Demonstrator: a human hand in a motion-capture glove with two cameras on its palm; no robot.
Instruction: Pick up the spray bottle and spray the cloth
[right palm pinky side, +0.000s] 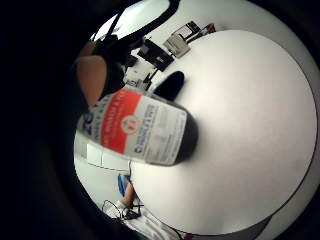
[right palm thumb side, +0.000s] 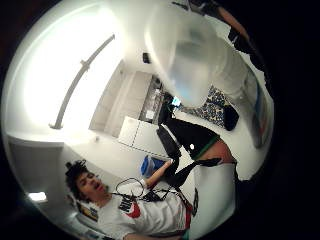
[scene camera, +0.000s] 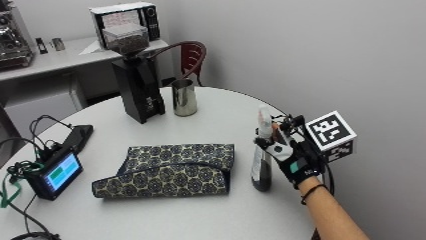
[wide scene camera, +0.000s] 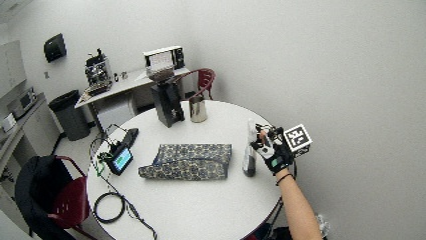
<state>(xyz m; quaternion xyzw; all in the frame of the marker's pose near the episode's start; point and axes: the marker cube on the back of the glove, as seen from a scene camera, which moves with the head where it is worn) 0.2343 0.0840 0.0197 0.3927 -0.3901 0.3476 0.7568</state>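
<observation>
Right hand (scene camera: 293, 157) in a black glove reaches in from the near right edge of the round white surface (scene camera: 200, 210). The grip is closed around the spray bottle (scene camera: 262, 150), fingers wrapped at the neck below the nozzle. Whether the bottle's base touches the surface or sits just above it, cannot tell. Bottle is upright: tall, slim, with a dark lower body and a pale translucent top and trigger head.

Little finger side palm view shows the bottle's label (right palm pinky side: 135, 127) close up: white paper with a red panel and a small round white logo in the middle; there are print lines and a blue mark at one end, but the text is too blurred to read (no brand legible). The bottle's contents look dark below the label. Thumb side palm view is mostly filled by the bottle's cloudy, rounded plastic top (right palm thumb side: 187, 55).

Just beside the bottle, to its left in the outside view, lies the cloth (scene camera: 170, 170). It is folded into a long flat rectangle, navy with a repeating cream medallion pattern, woven-looking; one end tapers to a flap.

Near the left edge stands a small device with a lit teal screen (scene camera: 56, 175), black cables trailing from it.

Further back on the surface: a shiny steel pitcher (scene camera: 184, 98), cylindrical, and next to it a black boxy grinder (scene camera: 138, 87) with a clear hopper on top.
</observation>
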